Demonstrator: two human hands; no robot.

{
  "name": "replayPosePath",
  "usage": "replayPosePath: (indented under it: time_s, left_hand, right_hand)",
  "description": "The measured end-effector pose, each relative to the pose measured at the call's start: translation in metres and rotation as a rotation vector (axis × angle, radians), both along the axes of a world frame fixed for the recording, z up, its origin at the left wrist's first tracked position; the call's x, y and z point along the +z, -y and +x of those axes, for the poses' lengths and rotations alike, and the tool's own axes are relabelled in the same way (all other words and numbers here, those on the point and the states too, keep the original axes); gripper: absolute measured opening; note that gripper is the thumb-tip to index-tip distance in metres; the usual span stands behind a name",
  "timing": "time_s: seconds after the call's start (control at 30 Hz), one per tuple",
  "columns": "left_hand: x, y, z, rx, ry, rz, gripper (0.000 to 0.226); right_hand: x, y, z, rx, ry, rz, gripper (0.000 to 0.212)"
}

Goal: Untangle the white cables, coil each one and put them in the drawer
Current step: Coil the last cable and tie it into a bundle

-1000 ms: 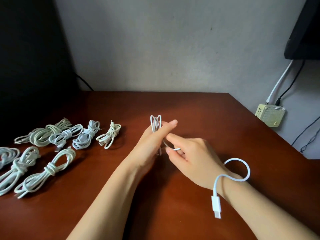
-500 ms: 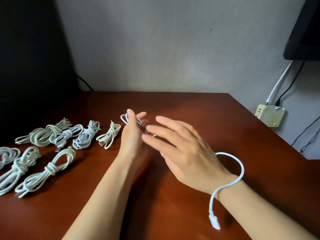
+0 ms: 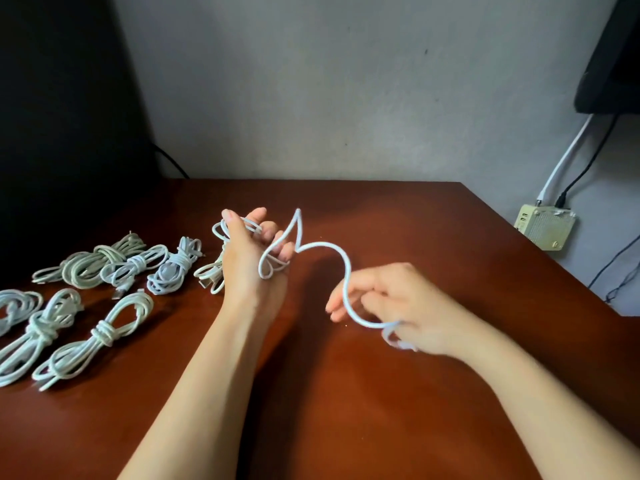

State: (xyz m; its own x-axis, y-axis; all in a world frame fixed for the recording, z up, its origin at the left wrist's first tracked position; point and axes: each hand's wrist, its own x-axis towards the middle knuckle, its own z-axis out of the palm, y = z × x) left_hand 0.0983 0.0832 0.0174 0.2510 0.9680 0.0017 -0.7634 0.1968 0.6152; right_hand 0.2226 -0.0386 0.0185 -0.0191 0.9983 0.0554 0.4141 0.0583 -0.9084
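Observation:
My left hand (image 3: 249,258) grips a small bundle of white cable loops (image 3: 221,230) above the middle of the brown table (image 3: 381,393). The cable's free tail (image 3: 332,247) curves in the air from that bundle across to my right hand (image 3: 398,306). My right hand holds the tail with curled fingers, and the blurred end of the cable shows below its palm. Several coiled and tied white cables (image 3: 100,327) lie in rows on the table's left side. No drawer is in view.
A grey wall stands behind the table. A beige adapter box (image 3: 543,230) with white and black cords hangs on the wall to the right, beyond the table's right edge. A dark panel fills the far left.
My right hand has drawn back to the right and toward me, pulling the cable's tail out from the bundle. The tail, draped over that wrist earlier, now spans between both hands.

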Motion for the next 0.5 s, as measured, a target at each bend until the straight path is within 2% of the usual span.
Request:
replayPosePath:
  time_s: [0.1, 0.17, 0.23, 0.3, 0.4, 0.5]
  left_hand:
    - [0.001, 0.004, 0.002, 0.003, -0.075, 0.053, 0.043]
    - [0.001, 0.008, 0.004, 0.003, -0.151, 0.124, 0.042]
    - [-0.003, 0.011, 0.006, 0.042, -0.348, 0.254, 0.043]
    - [-0.009, 0.018, 0.007, 0.093, -0.573, 0.444, 0.042]
    - [-0.011, 0.028, 0.008, 0.051, -0.622, 0.561, 0.039]
    - [-0.009, 0.032, 0.009, 0.014, -0.657, 0.644, 0.038]
  right_hand:
    - [0.015, 0.005, 0.0, 0.009, -0.387, -0.018, 0.029]
    - [0.019, 0.008, 0.002, 0.036, -0.497, -0.036, 0.04]
    - [0.017, 0.008, 0.0, 0.078, -0.428, -0.075, 0.053]
    - [0.016, 0.008, -0.003, 0.094, -0.342, -0.072, 0.049]
    - [0.016, 0.009, -0.006, 0.086, -0.307, -0.051, 0.036]
    - [0.017, 0.009, -0.007, 0.06, -0.281, -0.007, 0.036]
